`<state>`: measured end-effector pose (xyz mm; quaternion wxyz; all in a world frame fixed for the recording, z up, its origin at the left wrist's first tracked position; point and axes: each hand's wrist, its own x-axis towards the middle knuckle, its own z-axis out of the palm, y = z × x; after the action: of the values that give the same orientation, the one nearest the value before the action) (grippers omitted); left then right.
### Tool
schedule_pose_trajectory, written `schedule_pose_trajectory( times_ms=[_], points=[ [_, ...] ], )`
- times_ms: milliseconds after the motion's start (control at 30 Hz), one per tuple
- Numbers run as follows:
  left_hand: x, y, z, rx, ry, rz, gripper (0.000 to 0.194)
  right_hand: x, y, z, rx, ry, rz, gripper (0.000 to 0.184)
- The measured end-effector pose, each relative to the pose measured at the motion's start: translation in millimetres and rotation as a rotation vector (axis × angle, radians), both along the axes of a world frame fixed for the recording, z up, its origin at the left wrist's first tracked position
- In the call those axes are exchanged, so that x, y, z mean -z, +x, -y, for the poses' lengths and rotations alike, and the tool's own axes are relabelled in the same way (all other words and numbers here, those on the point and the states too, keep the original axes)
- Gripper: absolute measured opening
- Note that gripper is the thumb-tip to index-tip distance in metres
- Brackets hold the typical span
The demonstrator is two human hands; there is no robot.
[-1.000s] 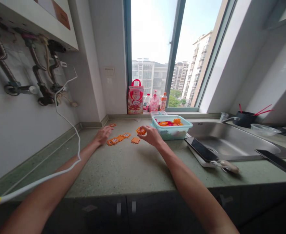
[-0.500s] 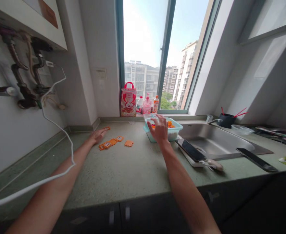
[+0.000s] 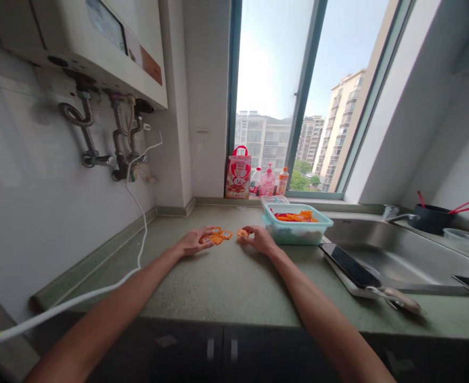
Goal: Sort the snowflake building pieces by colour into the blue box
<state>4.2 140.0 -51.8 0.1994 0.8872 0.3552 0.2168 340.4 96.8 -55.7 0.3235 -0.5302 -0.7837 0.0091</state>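
Observation:
Several flat orange pieces with toothed edges (image 3: 218, 236), some with pale printed squares, lie in a cluster on the counter. My left hand (image 3: 194, 242) is at the cluster's left side, fingers above and thumb below, closed around the nearest pieces. Just to the right, my right hand (image 3: 260, 240) has thumb and fingers closed on a single orange toothed piece (image 3: 242, 233), low over or on the counter. Its palm side is hidden. Beyond that hand sits a light teal plastic box (image 3: 298, 234), filled with more orange and red pieces (image 3: 296, 216).
A steel sink (image 3: 378, 244) is at the right, with a black phone (image 3: 350, 264) on a white object near its left edge. A white cable (image 3: 140, 234) hangs across the left side. A pink package (image 3: 238, 178) and several bottles (image 3: 268, 182) line the windowsill.
My right hand has left the teal box and come down left to the counter with an orange piece. My left hand has moved right to the cluster. The view has shifted left.

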Motion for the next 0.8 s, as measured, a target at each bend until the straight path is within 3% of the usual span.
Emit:
schedule_pose_trajectory(
  times_ms=[167,267,400,500,800],
  points=[
    [-4.6,16,18,0.112,0.100,-0.020,0.078,-5.1,-2,7,-0.067,0.168,-0.114,0.028],
    [-6.9,25,22,0.217,0.192,-0.047,0.066,-8.5,-10,13,-0.129,0.177,-0.115,0.027],
    [-6.0,30,20,0.277,0.268,-0.065,0.043,-11.7,-20,20,-0.199,0.032,-0.025,0.017],
    [-3.1,29,14,0.266,0.288,-0.062,0.040,-10.7,-25,21,-0.229,-0.131,0.066,0.020],
    [-4.2,25,11,0.213,0.244,-0.032,0.043,-10.4,-7,14,0.005,-0.178,0.112,0.025]
  ],
)
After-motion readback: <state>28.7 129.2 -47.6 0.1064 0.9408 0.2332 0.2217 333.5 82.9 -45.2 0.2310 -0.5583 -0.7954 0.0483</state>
